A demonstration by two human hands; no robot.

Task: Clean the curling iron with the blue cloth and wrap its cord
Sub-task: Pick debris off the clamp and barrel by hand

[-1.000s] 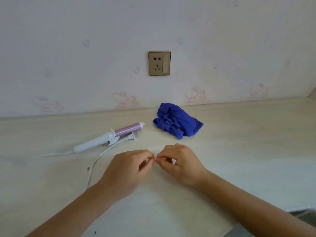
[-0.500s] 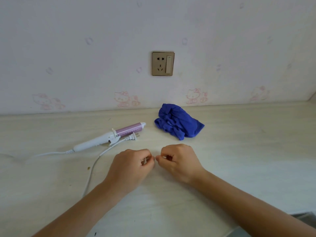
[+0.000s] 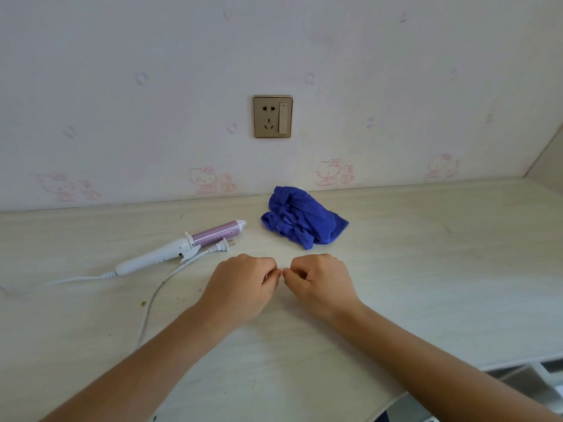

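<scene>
Your left hand point(image 3: 240, 287) and right hand point(image 3: 320, 284) rested on the countertop point(image 3: 426, 254) as curled fists, fingertips almost meeting, while the curling iron point(image 3: 182, 246) lay just beyond your left hand, its cord point(image 3: 152, 300) loose, its plug point(image 3: 221, 246) beside the barrel, and the crumpled blue cloth point(image 3: 300, 222) sat nearer the wall.
</scene>
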